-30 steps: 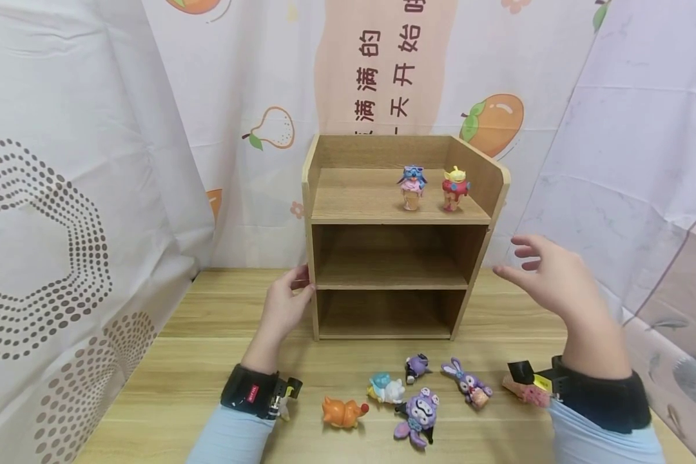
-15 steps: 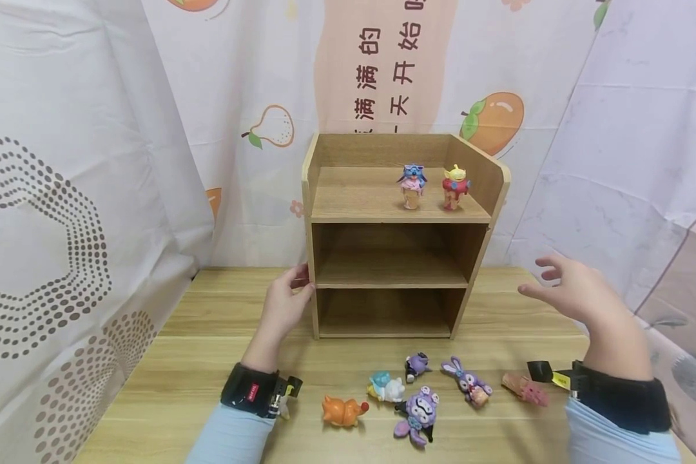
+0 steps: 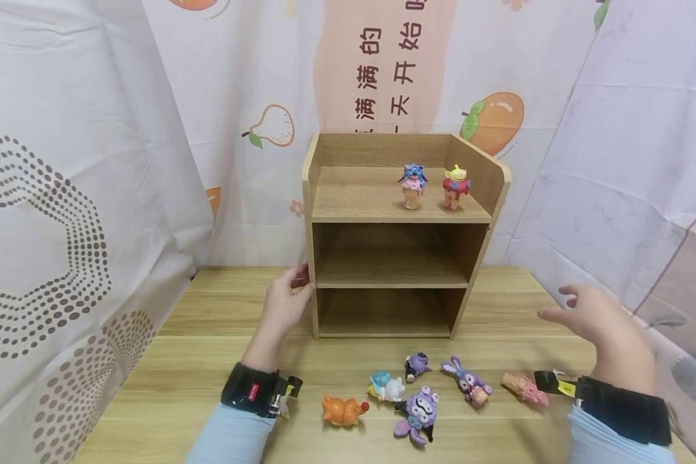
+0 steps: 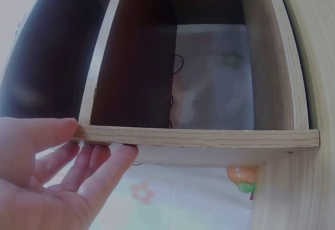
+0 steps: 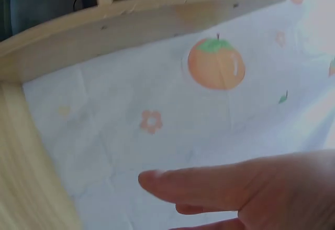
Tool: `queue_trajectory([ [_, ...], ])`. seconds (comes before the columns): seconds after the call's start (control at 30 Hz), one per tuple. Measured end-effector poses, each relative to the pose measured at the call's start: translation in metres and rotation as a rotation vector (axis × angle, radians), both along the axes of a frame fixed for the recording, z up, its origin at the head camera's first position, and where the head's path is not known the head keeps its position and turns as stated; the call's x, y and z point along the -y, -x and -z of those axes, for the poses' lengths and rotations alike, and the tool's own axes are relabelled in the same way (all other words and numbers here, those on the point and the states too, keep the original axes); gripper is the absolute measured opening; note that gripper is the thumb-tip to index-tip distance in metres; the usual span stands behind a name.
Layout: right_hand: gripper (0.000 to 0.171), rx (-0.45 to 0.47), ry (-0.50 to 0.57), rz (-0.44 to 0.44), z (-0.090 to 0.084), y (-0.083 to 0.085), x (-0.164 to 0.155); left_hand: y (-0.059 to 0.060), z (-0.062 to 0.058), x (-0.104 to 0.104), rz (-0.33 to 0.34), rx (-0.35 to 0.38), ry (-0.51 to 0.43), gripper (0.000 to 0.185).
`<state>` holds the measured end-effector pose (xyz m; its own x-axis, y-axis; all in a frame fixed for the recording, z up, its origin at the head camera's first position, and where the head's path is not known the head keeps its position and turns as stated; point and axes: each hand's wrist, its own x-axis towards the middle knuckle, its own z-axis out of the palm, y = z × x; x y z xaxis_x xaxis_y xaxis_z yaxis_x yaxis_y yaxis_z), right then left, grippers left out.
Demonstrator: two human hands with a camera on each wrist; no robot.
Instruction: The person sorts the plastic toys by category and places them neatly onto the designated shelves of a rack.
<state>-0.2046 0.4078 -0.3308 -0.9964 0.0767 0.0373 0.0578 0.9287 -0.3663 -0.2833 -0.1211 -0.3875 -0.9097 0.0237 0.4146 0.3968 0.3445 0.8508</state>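
Note:
A small wooden shelf (image 3: 388, 285) with two compartments and an open top stands on the table. My left hand (image 3: 287, 303) holds its left side panel, the thumb at the front edge and the fingers along the outer face, as the left wrist view (image 4: 63, 175) shows. To the right of the shelf, my right hand (image 3: 600, 325) hangs in the air with nothing in it, fingers loosely bent. The pink ice-cream-cone figurine (image 3: 525, 389) lies nearest to it. On the shelf's top stand a blue figurine (image 3: 412, 187) and a red-and-yellow figurine (image 3: 455, 188), both upright on cones.
Several figurines lie on the wooden table (image 3: 209, 361) before the shelf: an orange one (image 3: 344, 412), a teal-and-white one (image 3: 386, 388), a small purple one (image 3: 417, 367), a larger purple one (image 3: 420, 417) and a long-eared purple rabbit (image 3: 466, 382). A printed curtain (image 3: 249, 193) hangs behind.
My right hand has moved right and down, away from the shelf's right side, uncovering more of the pink cone figurine. The left hand has stayed on the side panel.

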Motion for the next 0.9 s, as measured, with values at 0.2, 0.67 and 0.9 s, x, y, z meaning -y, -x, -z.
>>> queue_trajectory([
  [0.2,0.096,0.065,0.019,0.007,0.015,-0.004,-0.012,0.0,0.0,0.0,-0.002,0.0,-0.009,0.04],
  [0.67,0.094,0.151,0.039,-0.045,0.052,-0.009,-0.031,-0.001,0.0,0.001,-0.011,-0.005,-0.016,0.039],
  [0.9,0.094,0.229,0.071,-0.026,0.072,-0.014,-0.037,-0.001,0.002,0.0,-0.011,-0.01,-0.014,0.039],
])
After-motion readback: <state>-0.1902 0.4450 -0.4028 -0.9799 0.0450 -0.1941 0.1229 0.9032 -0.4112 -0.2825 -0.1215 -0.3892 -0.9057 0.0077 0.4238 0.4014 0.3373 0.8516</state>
